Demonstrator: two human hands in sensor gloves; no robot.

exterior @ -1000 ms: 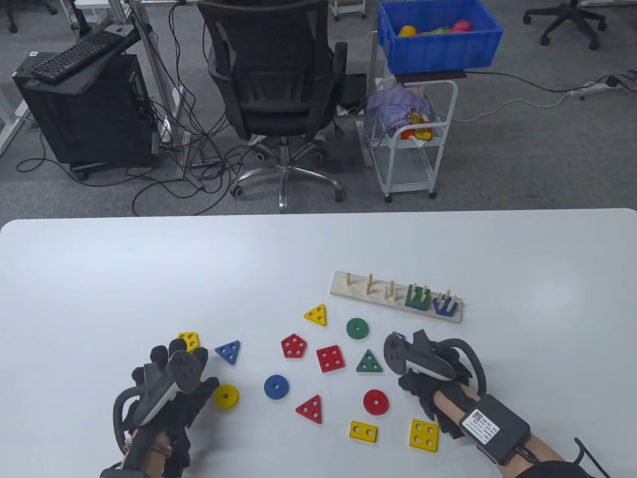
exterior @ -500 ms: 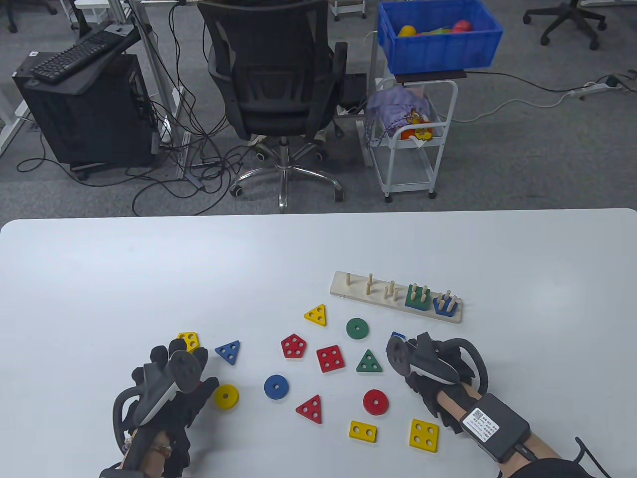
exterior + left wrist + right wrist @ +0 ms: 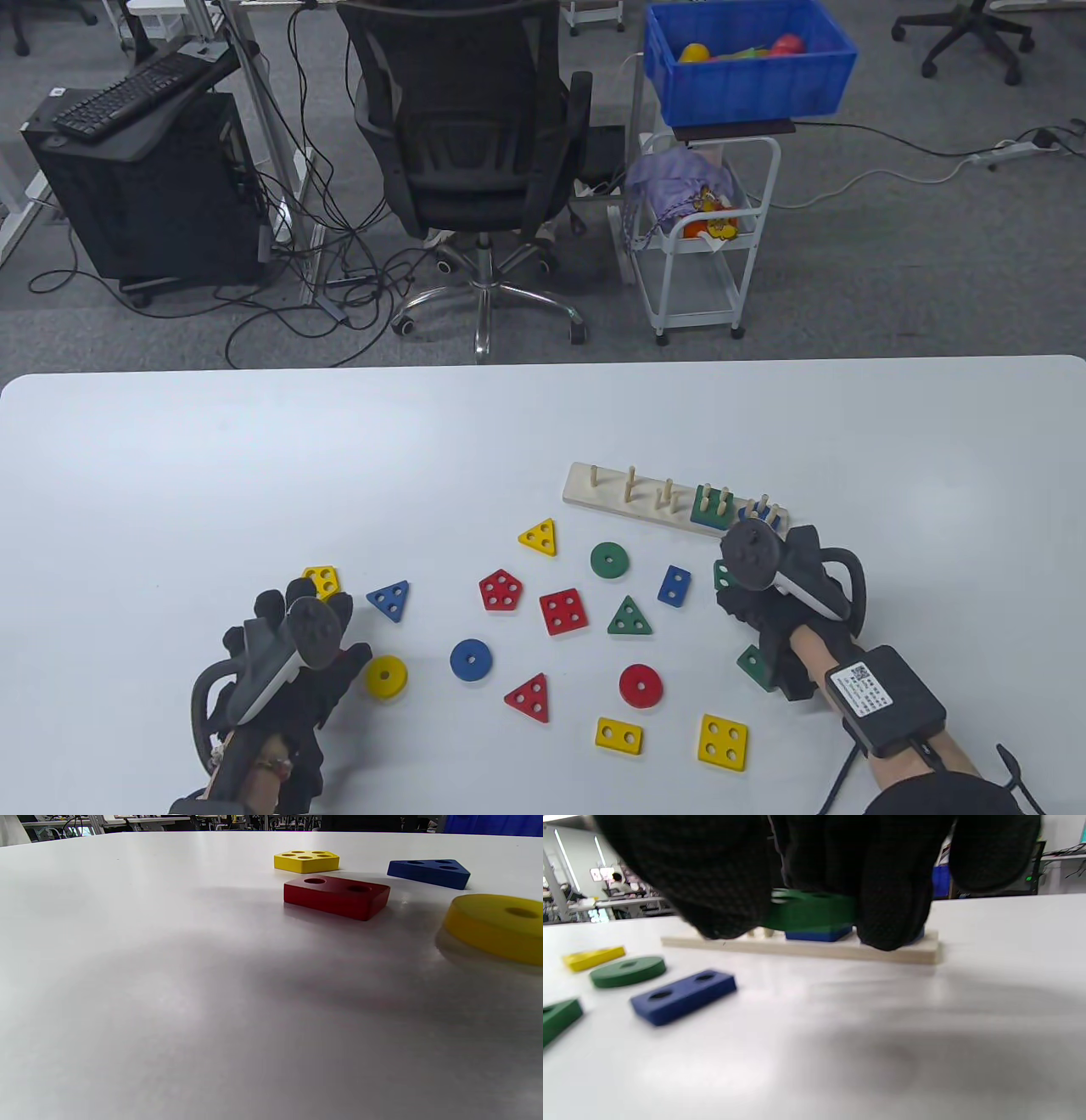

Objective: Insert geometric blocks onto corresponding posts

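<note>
Right hand pinches a green block just short of the peg board; left hand rests idle on the table.

The right hand (image 3: 768, 594) holds a green block (image 3: 810, 913) between thumb and fingers (image 3: 895, 899), lifted off the table (image 3: 254, 475), with the wooden peg board (image 3: 594, 497) right beyond its fingertips. On the board, a blue block (image 3: 818, 934) sits on the pegs directly past the held piece, and a green square block (image 3: 711, 507) sits on the neighbouring set. A blue two-hole block (image 3: 674, 585) lies just to the hand's left, and another green piece (image 3: 753, 666) shows beneath its wrist. The left hand (image 3: 293, 658) lies flat, fingers relaxed and spread, holding nothing; a yellow round block (image 3: 386, 677) lies just right of it, a yellow five-hole block (image 3: 322, 581) at its fingertips.
</note>
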